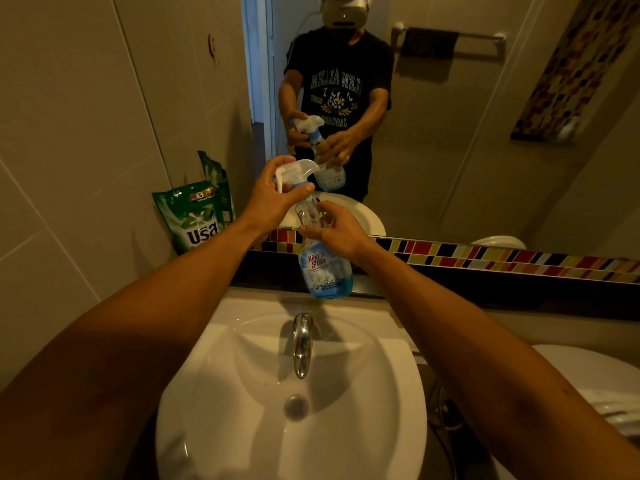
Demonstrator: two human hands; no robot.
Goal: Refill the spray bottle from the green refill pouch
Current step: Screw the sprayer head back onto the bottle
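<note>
A clear spray bottle with a blue-and-white label and a little blue liquid at its bottom hangs above the back of the sink. My left hand is wrapped around its white trigger head. My right hand grips the bottle's clear neck just below. The green refill pouch stands upright against the wall at the left, on the ledge, apart from both hands.
A white sink with a chrome tap lies below the bottle. A mirror behind shows the person and the bottle. A coloured tile strip runs under it. A white toilet sits at the right.
</note>
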